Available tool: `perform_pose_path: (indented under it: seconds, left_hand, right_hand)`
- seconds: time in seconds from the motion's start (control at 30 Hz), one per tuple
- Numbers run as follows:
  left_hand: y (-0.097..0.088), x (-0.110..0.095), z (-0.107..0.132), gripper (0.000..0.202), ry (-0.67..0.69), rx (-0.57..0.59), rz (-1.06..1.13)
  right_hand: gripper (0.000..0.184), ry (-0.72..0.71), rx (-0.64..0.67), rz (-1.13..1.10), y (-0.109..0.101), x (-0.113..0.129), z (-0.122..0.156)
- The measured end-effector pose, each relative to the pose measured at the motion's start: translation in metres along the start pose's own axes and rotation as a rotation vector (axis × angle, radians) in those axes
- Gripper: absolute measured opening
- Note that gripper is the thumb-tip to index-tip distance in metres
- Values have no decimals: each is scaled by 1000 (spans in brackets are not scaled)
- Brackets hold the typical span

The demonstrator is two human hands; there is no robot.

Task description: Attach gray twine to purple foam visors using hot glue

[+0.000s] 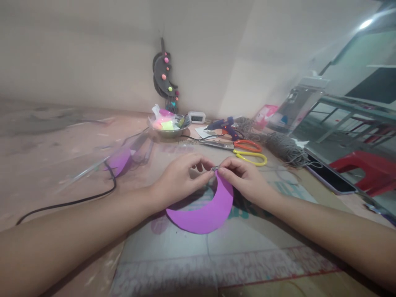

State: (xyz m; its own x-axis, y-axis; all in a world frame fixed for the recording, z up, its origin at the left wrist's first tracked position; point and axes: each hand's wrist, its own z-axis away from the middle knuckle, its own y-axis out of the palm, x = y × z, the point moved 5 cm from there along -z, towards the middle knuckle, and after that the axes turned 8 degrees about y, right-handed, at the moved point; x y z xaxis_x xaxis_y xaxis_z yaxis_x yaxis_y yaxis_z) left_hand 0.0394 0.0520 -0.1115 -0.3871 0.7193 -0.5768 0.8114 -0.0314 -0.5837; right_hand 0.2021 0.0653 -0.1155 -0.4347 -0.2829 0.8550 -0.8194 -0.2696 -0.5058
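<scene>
A flat purple crescent [207, 214] hangs from its upper tip over the printed board on the table. At that tip is a small bit of grey yarn [215, 168]. My left hand [188, 175] pinches the yarn between thumb and forefinger, its other fingers curled. Against the same tip, my right hand [244, 177] closes thumb and forefinger on the crescent and yarn. The fingertips of both hands nearly meet and partly hide the yarn, so how it is fastened cannot be seen.
Beyond my hands lie scissors [250, 152] with orange and yellow handles, a blue glue gun [224, 126] and a grey yarn ball [284, 148]. A metal bowl [168, 132] stands near the wall. A phone [331, 173] lies right; a black cord [68, 203] and purple scrap [122, 161] lie left.
</scene>
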Motion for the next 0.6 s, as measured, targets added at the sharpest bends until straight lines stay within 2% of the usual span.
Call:
perform_pose_path:
  seconds: [0.3,0.43,0.6]
  left_hand:
    - [0,-1,1,16,16,11,-1]
    - [-1,-2,0,19,26,11,10]
    - [2,1,-1,19,-39,43,82]
  right_hand:
    - [22,-3,14,-9,0,-1,0]
    - [24,19,46,-102,2,-4,-1]
    - [31,106,139,-234,6,-10,-4]
